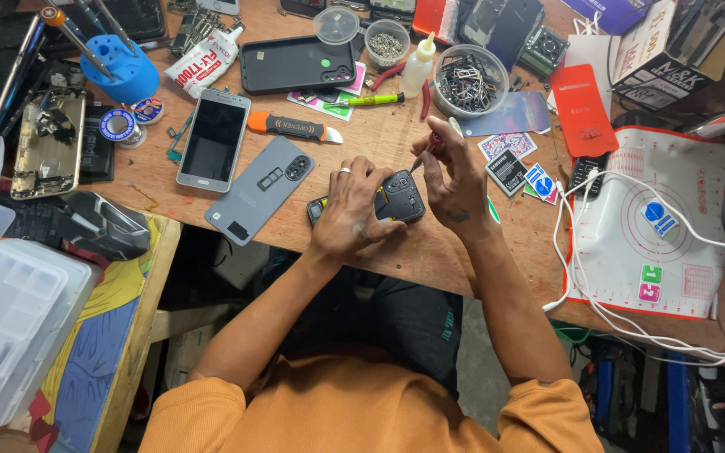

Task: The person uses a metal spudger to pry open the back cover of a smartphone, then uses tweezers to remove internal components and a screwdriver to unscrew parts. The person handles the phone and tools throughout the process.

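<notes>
— Where is the work?
— A small dark phone (396, 198) with its back off lies on the worktop (396, 134), near the front edge. The left hand (352, 210) clamps it down, fingers clenched over its end.
— And the other?
— The right hand (455, 180) pinches a thin screwdriver (423, 155), tip at the phone's upper corner. It looks like screw work; next calls for a steady, upright tip.

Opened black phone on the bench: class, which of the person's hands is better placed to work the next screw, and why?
The right hand. It already pinches a small screwdriver with its tip angled down at the opened black phone. The left hand lies over the phone's other end, apparently steadying it on the wooden bench.
</notes>
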